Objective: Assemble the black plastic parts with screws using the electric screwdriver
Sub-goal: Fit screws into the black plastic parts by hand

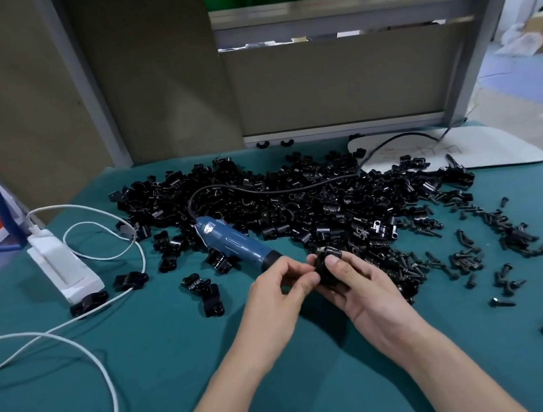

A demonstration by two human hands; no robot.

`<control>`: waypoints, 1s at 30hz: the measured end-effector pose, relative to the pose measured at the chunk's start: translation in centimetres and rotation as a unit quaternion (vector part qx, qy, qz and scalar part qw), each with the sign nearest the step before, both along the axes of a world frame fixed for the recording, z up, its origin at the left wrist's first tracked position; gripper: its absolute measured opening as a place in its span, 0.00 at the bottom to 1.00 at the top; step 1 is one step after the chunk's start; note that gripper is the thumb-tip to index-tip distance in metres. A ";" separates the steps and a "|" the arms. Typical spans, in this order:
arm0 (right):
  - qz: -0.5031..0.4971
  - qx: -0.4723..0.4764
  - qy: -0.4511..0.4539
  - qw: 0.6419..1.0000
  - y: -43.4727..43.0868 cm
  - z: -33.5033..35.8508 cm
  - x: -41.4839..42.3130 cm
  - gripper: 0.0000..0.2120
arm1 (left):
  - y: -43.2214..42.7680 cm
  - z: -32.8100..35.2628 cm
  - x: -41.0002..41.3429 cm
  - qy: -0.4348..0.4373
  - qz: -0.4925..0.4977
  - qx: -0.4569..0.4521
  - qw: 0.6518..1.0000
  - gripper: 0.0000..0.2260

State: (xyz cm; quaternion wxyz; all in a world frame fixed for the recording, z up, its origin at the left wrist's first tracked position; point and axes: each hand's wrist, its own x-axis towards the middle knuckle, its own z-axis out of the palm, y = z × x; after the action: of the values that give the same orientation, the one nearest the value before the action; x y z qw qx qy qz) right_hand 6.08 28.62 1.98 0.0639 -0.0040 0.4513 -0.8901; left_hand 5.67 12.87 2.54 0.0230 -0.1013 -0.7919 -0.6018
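Observation:
My right hand (pixel 364 288) grips a black plastic part (pixel 327 267) just above the green table, thumb pressed on its top. My left hand (pixel 282 289) meets it from the left, its fingertips pinching at the part's left side; what they pinch is hidden. The blue electric screwdriver (pixel 233 243) lies on the table just beyond my left hand, tip toward my hands, its black cable curving back through the pile. A big heap of black plastic parts (pixel 297 199) covers the table's far middle. Loose black screws (pixel 469 249) are scattered to the right.
A white power strip (pixel 62 264) with white cables (pixel 83 337) lies at the left. Several assembled black parts (pixel 205 294) sit left of my hands. A white board (pixel 446 151) lies at the back right. Brown partition panels stand behind the table.

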 end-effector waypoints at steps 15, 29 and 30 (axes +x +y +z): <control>0.001 0.021 0.015 1.000 0.0 -0.1 -0.3 0.17 | -0.4 -0.7 -0.5 -0.012 -0.008 -0.036 0.999 0.06; 0.013 0.066 0.043 0.997 0.4 -0.3 -0.1 0.17 | -0.6 -0.9 -0.1 0.037 -0.016 -0.077 0.996 0.08; 0.014 0.065 0.043 0.997 0.4 -0.3 -0.1 0.17 | -0.5 -0.9 0.0 0.046 -0.013 -0.084 0.995 0.09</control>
State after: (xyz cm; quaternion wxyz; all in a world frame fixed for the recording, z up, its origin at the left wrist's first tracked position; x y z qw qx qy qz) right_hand 6.01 29.06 1.72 0.0574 -0.0444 0.5108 -0.8566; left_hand 5.69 12.37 1.67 0.0429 -0.1409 -0.8362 -0.5283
